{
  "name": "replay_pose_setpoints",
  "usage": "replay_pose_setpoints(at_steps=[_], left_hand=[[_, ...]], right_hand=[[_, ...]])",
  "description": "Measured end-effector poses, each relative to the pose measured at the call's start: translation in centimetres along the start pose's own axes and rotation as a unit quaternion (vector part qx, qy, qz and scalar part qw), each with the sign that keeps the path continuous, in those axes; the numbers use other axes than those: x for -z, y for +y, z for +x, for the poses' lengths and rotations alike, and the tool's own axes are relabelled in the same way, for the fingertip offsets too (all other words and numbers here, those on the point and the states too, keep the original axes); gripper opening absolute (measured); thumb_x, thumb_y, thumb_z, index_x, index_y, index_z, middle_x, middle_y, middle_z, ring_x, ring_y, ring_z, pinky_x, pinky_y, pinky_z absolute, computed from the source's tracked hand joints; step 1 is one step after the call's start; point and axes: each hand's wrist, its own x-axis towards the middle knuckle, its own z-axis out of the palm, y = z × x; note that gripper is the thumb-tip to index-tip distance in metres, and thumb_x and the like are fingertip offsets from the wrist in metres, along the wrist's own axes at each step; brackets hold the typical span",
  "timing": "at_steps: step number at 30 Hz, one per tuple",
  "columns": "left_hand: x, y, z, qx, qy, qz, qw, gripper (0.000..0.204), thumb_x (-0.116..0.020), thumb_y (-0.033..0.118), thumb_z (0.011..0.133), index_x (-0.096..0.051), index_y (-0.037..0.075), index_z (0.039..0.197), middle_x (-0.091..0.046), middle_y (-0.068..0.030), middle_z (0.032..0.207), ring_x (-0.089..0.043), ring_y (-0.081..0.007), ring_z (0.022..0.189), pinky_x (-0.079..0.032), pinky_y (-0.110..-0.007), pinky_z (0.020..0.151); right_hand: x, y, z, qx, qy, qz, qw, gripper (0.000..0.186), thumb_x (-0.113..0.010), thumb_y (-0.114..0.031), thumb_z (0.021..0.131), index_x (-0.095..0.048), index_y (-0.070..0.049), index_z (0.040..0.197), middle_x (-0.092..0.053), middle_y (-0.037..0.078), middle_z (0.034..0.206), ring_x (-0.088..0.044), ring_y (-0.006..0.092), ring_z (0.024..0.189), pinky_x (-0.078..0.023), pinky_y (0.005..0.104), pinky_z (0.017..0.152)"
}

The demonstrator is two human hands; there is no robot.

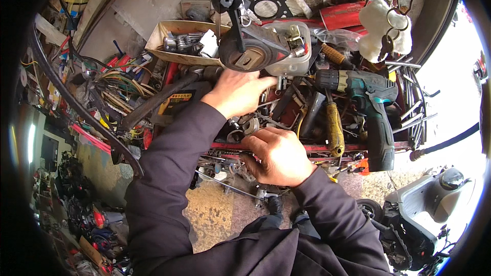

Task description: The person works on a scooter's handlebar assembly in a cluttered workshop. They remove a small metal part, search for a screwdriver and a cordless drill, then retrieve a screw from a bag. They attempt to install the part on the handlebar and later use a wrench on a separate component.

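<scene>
My left hand (236, 92) reaches into a red tool tray (358, 147) crammed with tools and metal parts. Its thumb is stretched out near a small coil spring (280, 83); a hanging black tool (250, 48) hides most of its other fingers. At the tray's front edge, my right hand (280, 157) is curled, fingers above the rim and thumb below it. Metal rings (250, 125) lie between my hands. Right of them are a yellow-handled tool (335, 130) and a green-and-black cordless drill (371, 105), its grip hanging over the front rim.
Behind the tray stand an open cardboard box (158, 46) of metal parts and a clear plastic tub (299, 66). Tangled wires (123, 84) lie at left. Keys (387, 46) hang at upper right. A dark curved tube (76, 102) crosses the left side; a scooter body (424, 207) stands lower right.
</scene>
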Motion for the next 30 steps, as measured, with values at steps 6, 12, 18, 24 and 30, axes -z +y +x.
replay_pose_setpoints(at_steps=[6, 12, 18, 24, 30], left_hand=[[-0.1, -1.3, -0.7, 0.077, -0.042, -0.063, 0.994, 0.024, -0.062, 0.011, 0.083, -0.070, 0.006, 0.105, -0.067, -0.0160, 0.095, -0.066, -0.0388, 0.091, -0.053, -0.051, 0.078], [1.3, -2.4, 0.3, 0.104, 0.196, -0.303, 0.927, 0.027, -0.070, 0.015, 0.085, -0.068, 0.005, 0.110, -0.072, -0.0184, 0.105, -0.069, -0.0340, 0.098, -0.055, -0.043, 0.085], [1.2, -2.0, 1.8, 0.131, 0.133, -0.356, 0.915, 0.031, -0.074, 0.028, 0.091, -0.070, 0.003, 0.109, -0.073, -0.0112, 0.103, -0.068, -0.0244, 0.092, -0.054, -0.040, 0.083], [0.0, -1.7, 2.4, 0.021, 0.193, -0.170, 0.966, 0.036, -0.070, 0.031, 0.092, -0.069, 0.003, 0.114, -0.070, -0.0175, 0.108, -0.065, -0.0359, 0.099, -0.050, -0.047, 0.088], [-0.9, -0.7, 2.5, 0.031, 0.243, -0.103, 0.964, 0.019, -0.067, 0.023, 0.090, -0.071, 0.006, 0.098, -0.072, -0.0129, 0.096, -0.068, -0.0325, 0.087, -0.053, -0.046, 0.078]], right_hand=[[0.0, 0.0, 0.0, -0.009, -0.007, 0.003, 1.000, 0.023, -0.073, -0.018, 0.075, -0.067, -0.002, 0.091, -0.062, 0.010, 0.077, -0.065, 0.0304, 0.074, -0.055, 0.0424, 0.067], [-0.1, 0.0, -0.1, -0.008, -0.002, -0.001, 1.000, 0.021, -0.072, -0.019, 0.076, -0.064, -0.003, 0.086, -0.061, 0.011, 0.076, -0.065, 0.0316, 0.074, -0.054, 0.0438, 0.066], [-0.1, 0.0, -0.1, -0.009, 0.002, 0.000, 1.000, 0.020, -0.072, -0.018, 0.076, -0.064, -0.003, 0.086, -0.061, 0.011, 0.076, -0.065, 0.0321, 0.073, -0.054, 0.0439, 0.067], [-0.1, 0.0, -0.1, -0.011, -0.001, 0.006, 1.000, 0.022, -0.073, -0.020, 0.077, -0.064, -0.003, 0.088, -0.062, 0.012, 0.076, -0.066, 0.0334, 0.075, -0.055, 0.0445, 0.068], [0.0, -0.3, 0.1, -0.018, -0.010, 0.001, 1.000, 0.024, -0.074, -0.020, 0.077, -0.066, -0.004, 0.092, -0.066, 0.012, 0.079, -0.068, 0.0329, 0.076, -0.056, 0.0432, 0.069]])
